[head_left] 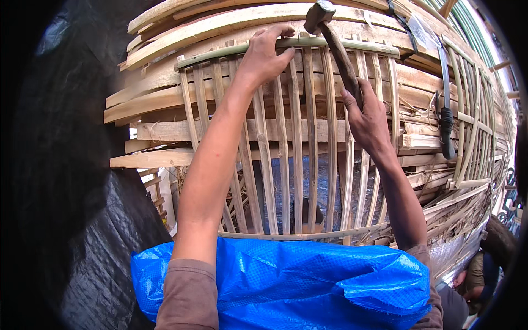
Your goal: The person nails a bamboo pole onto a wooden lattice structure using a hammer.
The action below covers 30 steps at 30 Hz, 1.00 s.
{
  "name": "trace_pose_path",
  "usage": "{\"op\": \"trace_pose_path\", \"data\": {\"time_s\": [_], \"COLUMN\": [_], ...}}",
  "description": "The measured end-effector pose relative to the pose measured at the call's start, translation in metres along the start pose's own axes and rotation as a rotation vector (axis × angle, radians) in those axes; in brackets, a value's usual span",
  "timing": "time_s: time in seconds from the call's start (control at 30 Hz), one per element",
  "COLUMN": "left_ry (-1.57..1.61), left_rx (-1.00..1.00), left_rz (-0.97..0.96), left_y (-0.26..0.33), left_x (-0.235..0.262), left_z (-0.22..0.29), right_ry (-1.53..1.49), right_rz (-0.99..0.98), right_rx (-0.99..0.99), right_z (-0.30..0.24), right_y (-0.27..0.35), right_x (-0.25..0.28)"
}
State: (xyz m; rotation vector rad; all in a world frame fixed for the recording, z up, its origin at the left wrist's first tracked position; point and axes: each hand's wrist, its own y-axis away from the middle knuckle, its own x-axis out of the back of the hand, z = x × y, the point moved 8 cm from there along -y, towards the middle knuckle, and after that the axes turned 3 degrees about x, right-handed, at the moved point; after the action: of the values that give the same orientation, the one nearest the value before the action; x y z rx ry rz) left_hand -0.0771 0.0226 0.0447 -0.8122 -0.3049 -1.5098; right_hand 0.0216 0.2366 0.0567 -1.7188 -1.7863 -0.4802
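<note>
My right hand is wrapped round the wooden handle of a hammer, whose blocky metal head is raised at the top of the view, just above a green bamboo strip. My left hand grips that strip, fingers over its upper edge and thumb below. The strip forms the top rail of a slatted frame of narrow upright wooden slats. Along the bottom, a second thin rail crosses the slats. Whether a nail sits by my left fingertips is too small to tell.
Stacked timber planks lie behind the frame. At right, a long blade with a dark handle rests near another slatted frame. Blue tarpaulin covers my front. Black sheeting hangs at left; part of another person shows lower right.
</note>
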Motion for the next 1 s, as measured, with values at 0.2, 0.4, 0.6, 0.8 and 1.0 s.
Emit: {"op": "trace_pose_path", "data": {"time_s": [0.2, 0.4, 0.6, 0.8, 1.0], "left_ry": [-0.182, -0.451, -0.478, -0.499, -0.556], "left_rx": [-0.2, 0.01, 0.316, 0.319, 0.3], "left_rz": [0.084, 0.059, -0.009, -0.074, -0.087], "left_y": [-0.01, -0.022, -0.033, -0.044, -0.044], "left_x": [0.006, 0.027, 0.02, 0.012, 0.006], "left_z": [-0.008, -0.028, -0.036, -0.033, -0.032], "right_ry": [0.054, 0.037, 0.019, 0.021, 0.007], "right_rz": [-0.063, -0.031, -0.039, -0.044, -0.001], "right_rx": [-0.038, -0.035, -0.034, -0.069, -0.027], "right_z": [0.009, 0.013, 0.017, 0.015, 0.008], "right_y": [-0.007, -0.006, -0.004, -0.003, -0.005], "right_x": [-0.005, -0.007, -0.013, -0.012, -0.003]}}
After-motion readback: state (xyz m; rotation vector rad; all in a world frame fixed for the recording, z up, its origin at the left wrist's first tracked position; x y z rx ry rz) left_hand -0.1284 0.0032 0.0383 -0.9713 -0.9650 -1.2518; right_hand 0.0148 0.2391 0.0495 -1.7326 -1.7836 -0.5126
